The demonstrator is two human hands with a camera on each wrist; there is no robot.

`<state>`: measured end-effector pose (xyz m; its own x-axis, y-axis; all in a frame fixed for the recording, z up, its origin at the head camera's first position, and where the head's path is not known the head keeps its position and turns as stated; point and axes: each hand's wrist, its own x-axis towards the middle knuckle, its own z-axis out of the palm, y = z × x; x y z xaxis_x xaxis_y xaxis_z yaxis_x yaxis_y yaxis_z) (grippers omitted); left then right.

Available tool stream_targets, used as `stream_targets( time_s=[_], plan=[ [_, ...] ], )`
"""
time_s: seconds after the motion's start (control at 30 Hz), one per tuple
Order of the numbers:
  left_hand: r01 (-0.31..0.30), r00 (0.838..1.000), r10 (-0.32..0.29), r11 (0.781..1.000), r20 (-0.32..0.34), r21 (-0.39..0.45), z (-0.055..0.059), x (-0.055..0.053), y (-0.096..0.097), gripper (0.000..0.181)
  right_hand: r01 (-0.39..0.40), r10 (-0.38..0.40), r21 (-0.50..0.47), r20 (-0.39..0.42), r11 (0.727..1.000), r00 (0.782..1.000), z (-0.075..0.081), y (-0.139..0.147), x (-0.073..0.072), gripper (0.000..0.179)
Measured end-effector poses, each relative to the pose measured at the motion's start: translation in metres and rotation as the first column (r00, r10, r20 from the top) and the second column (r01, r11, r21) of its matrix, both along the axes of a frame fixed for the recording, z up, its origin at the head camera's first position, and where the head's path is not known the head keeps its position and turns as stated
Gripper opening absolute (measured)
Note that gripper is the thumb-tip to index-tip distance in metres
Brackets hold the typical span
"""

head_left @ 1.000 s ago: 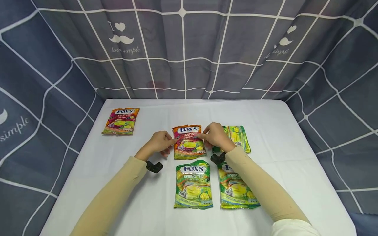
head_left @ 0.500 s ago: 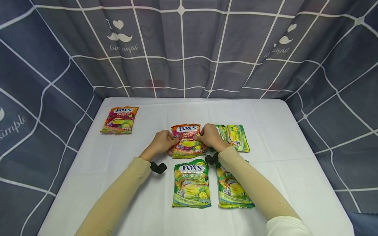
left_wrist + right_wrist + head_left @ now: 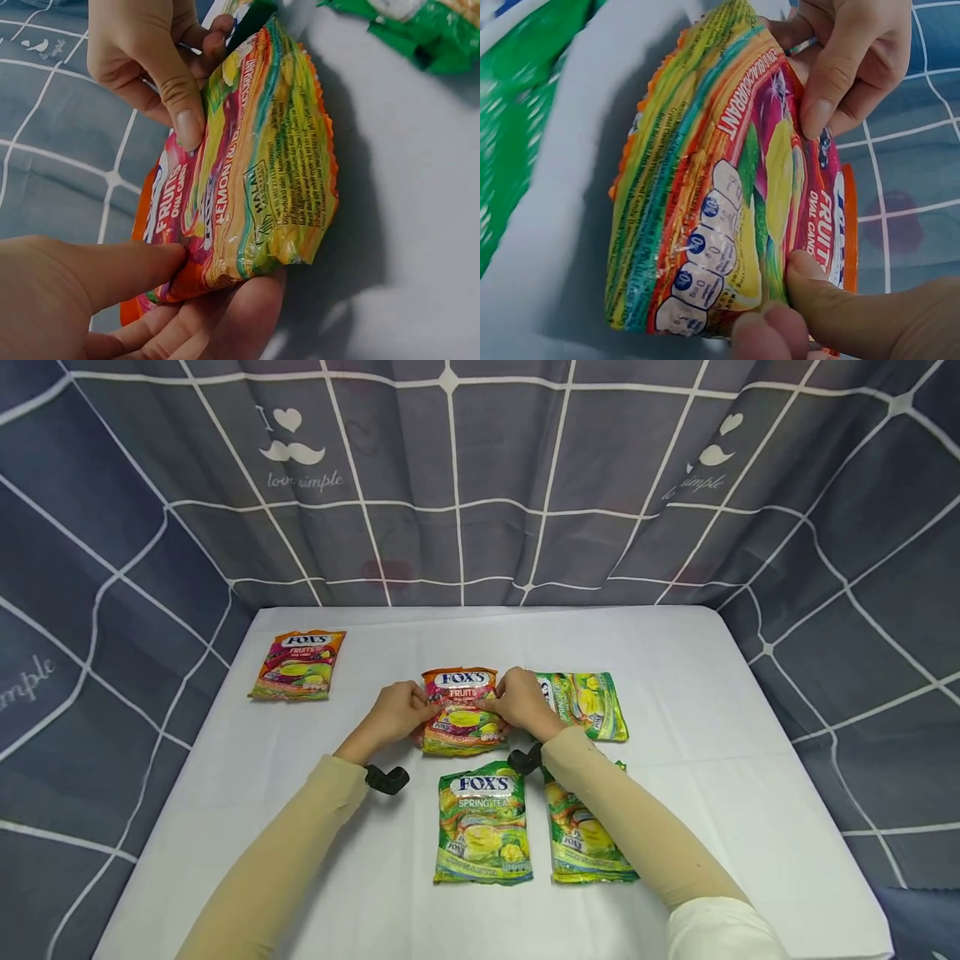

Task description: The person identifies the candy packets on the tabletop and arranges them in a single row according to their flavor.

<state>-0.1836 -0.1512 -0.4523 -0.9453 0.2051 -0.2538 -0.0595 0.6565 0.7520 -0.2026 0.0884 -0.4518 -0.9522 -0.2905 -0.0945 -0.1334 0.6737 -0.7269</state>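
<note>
An orange and red Fox's Fruits candy bag (image 3: 461,714) is held between both hands near the middle of the table. My left hand (image 3: 396,714) pinches its left side, with the thumb (image 3: 142,266) on the printed front and fingers underneath. On the opposite side my right hand (image 3: 525,703) grips it the same way, its thumb (image 3: 817,289) pressing the front. The wrist views show the bag's lower edge apart from the white cloth, with a shadow beside it. Just right of my right hand lies a green Spring Tea candy bag (image 3: 592,706), turned sideways and partly covered.
Another Fox's Fruits bag (image 3: 298,665) lies at the table's back left. Two more Spring Tea bags lie in front, one in the middle (image 3: 483,824) and one to its right (image 3: 585,839), partly under the right forearm. Grey checked curtains (image 3: 495,468) surround the white table (image 3: 360,893).
Both hands have closed in on the middle Fruits bag's sides and gripped it. The bag has shifted a little left and away. The head view has also drifted slightly.
</note>
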Motion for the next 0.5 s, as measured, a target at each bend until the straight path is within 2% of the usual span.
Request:
stream_targets(
  time_s=[0.1,0.27,0.5],
  plan=[
    [0.003,1.0,-0.003,1.0,0.001,0.018,0.008,-0.005,-0.007,0.033,0.012,-0.012,-0.006,-0.026,1.0,1.0,0.004,-0.006,-0.003,0.045],
    [0.007,1.0,-0.007,1.0,-0.016,0.023,0.025,-0.016,-0.025,0.034,0.018,-0.018,-0.041,-0.007,0.999,1.0,0.016,-0.026,-0.014,0.043],
    [-0.008,0.998,0.004,0.998,-0.066,-0.07,0.044,-0.043,-0.056,0.034,0.063,-0.064,-0.063,-0.014,0.996,0.998,0.028,-0.064,-0.041,0.042]
  ],
)
